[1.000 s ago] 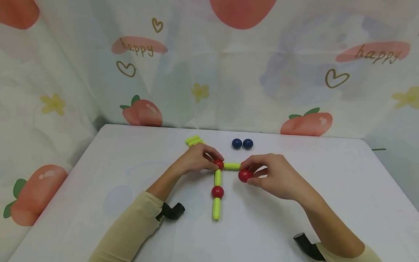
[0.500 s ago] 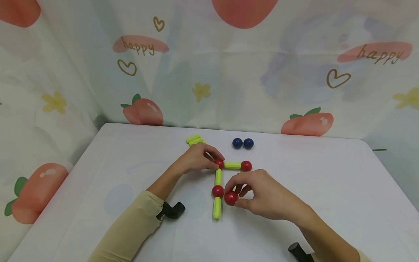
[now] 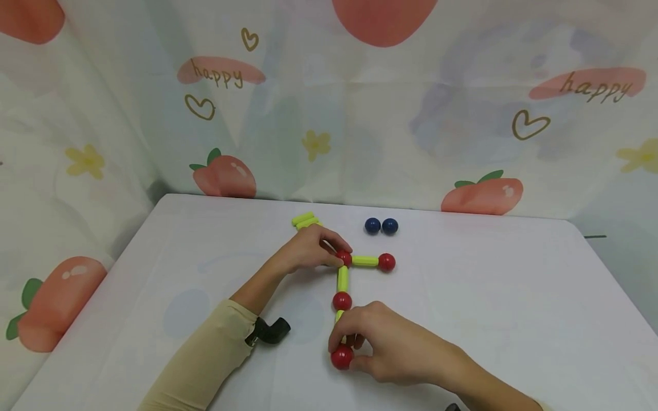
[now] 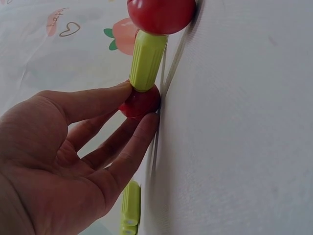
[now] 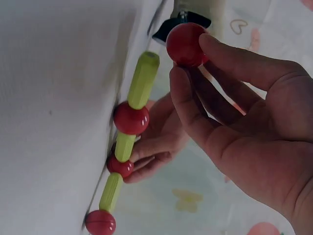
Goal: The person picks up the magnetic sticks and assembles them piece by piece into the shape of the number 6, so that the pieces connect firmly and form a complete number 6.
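Observation:
My left hand (image 3: 313, 248) pinches the red ball (image 4: 142, 102) at the corner of a chain of red balls and yellow-green rods lying on the table. From that corner one rod (image 3: 365, 261) runs right to a red ball (image 3: 386, 262); another rod (image 3: 342, 279) runs toward me to a middle red ball (image 3: 341, 301). A further rod (image 5: 144, 81) extends from the middle ball. My right hand (image 3: 396, 345) holds a loose red ball (image 5: 187, 45) between thumb and fingers, by that rod's free end. In the right wrist view a gap shows between ball and rod.
Two dark blue balls (image 3: 381, 226) sit side by side toward the back of the white table (image 3: 488, 285). Several yellow-green rods (image 3: 304, 219) lie behind my left hand, partly covered by it. A printed cloth (image 3: 360, 114) hangs behind the table.
My right hand has carried its red ball from beside the right-hand ball toward me and left, to the near end of the chain. The left hand has stayed on the corner ball.

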A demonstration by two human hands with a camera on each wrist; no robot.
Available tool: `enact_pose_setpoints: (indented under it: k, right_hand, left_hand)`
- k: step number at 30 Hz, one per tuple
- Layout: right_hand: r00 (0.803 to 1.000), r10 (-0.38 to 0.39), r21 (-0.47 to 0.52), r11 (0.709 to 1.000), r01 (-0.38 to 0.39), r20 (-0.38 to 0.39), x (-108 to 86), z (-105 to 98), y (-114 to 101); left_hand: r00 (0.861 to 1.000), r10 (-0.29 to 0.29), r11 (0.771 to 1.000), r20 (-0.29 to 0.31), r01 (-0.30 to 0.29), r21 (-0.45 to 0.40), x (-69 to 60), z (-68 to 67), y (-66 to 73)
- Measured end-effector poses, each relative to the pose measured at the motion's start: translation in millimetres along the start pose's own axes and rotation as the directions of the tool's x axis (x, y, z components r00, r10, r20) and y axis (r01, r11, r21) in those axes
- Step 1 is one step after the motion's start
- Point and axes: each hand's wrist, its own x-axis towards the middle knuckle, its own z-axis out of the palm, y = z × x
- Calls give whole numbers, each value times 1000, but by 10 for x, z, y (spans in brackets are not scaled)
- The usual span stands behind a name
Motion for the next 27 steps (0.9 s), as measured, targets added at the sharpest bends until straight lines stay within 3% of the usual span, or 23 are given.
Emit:
enact_pose_setpoints:
  k: [11, 19, 27]
  right_hand:
    - [998, 8, -11, 1000, -7, 64, 62, 149, -5]
    - [989, 94, -33, 995, -91, 115, 119, 198, 14]
    - [992, 88, -64, 995, -82, 91, 124, 211, 31]
  left_hand:
    - [1000, 23, 1000, -1, -23, -1, 1, 2, -16]
    - [1000, 11, 1000, -1, -11, 3, -4, 6, -16]
    - [1000, 1, 1000, 1, -1, 0, 13, 6, -24]
